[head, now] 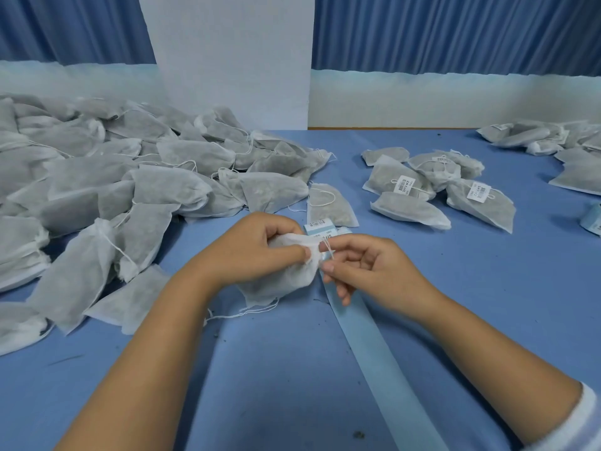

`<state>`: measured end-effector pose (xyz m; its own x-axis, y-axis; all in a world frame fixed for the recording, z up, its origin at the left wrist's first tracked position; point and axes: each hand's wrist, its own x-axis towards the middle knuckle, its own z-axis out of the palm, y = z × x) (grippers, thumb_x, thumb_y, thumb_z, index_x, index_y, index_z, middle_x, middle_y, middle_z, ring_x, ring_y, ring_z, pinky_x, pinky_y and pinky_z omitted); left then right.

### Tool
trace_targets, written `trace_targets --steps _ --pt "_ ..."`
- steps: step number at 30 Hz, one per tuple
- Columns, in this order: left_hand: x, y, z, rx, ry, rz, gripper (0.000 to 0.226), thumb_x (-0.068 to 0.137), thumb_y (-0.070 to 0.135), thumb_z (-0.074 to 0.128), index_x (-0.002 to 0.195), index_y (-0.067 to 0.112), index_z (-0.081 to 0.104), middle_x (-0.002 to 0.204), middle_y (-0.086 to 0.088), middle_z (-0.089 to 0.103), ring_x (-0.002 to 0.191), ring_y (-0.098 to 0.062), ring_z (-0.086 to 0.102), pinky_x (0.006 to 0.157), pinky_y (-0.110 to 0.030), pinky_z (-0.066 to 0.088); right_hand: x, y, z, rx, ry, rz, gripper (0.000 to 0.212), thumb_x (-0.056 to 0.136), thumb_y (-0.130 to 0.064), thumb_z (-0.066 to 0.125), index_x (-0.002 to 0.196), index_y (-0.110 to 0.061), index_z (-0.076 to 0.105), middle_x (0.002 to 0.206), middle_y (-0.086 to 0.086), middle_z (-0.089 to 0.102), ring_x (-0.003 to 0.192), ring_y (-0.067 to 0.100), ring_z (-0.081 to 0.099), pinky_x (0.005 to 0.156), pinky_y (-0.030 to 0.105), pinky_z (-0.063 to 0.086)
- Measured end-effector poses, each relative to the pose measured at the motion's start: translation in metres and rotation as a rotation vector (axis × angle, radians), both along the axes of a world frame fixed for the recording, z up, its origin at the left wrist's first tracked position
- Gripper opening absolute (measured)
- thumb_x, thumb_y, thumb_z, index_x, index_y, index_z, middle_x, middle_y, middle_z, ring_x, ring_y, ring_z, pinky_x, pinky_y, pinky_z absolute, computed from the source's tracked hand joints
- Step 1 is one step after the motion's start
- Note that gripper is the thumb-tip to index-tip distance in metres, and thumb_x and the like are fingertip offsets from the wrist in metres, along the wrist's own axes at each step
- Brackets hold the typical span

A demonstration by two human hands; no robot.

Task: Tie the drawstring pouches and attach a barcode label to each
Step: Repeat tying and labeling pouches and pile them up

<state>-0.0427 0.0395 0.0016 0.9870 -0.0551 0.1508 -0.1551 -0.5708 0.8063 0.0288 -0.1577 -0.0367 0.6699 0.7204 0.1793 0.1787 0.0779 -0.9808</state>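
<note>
My left hand (260, 245) grips the gathered neck of a white drawstring pouch (283, 281) just above the blue table. Its body hangs below my fingers, and a loose string end trails on the table. My right hand (361, 265) pinches the pouch's thin white drawstring (328, 247) right beside the neck. A strip of pale blue label backing (374, 356) runs from under my hands toward me. A barcode label (320, 225) sits at the strip's far end. One filled pouch (331, 205) lies just behind it.
A large heap of unlabelled pouches (107, 190) covers the left side of the table. Several labelled pouches (432, 187) lie at the right middle, and more (553, 138) at the far right. A label roll (592, 219) shows at the right edge. A white panel (234, 60) stands behind.
</note>
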Motion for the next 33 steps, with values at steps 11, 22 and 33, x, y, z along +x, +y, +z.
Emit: trace_targets --steps 11,22,33 --pt "-0.003 -0.002 0.004 -0.095 0.195 -0.109 0.033 0.073 0.054 0.071 0.084 0.024 0.079 0.095 -0.005 0.075 0.090 -0.009 0.065 0.091 -0.032 0.050 0.000 -0.001 0.005 -0.036 -0.115 -0.074 0.015 0.092 -0.006 0.062 0.084 -0.015 0.071 0.056 0.007 0.055 0.044 0.012 0.047 0.045 0.020 0.044" --pt "-0.002 -0.010 -0.001 -0.038 0.165 -0.121 0.021 0.079 0.025 0.061 0.082 0.034 0.079 0.090 0.003 0.077 0.088 -0.004 0.068 0.086 -0.020 0.048 0.000 -0.002 -0.001 0.010 -0.405 -0.308 0.008 0.083 -0.019 0.073 0.086 -0.027 0.072 0.067 -0.016 0.064 0.054 0.005 0.053 0.057 0.017 0.043" --pt "0.000 -0.017 0.001 -0.521 0.016 0.011 0.020 0.094 0.012 0.061 0.098 0.017 0.079 0.072 0.011 0.074 0.067 0.007 0.065 0.062 -0.003 0.044 0.001 -0.001 -0.007 -0.138 -0.856 -0.325 0.016 0.090 -0.014 0.063 0.102 -0.011 0.074 0.081 -0.027 0.059 0.067 0.000 0.059 0.067 0.006 0.039"
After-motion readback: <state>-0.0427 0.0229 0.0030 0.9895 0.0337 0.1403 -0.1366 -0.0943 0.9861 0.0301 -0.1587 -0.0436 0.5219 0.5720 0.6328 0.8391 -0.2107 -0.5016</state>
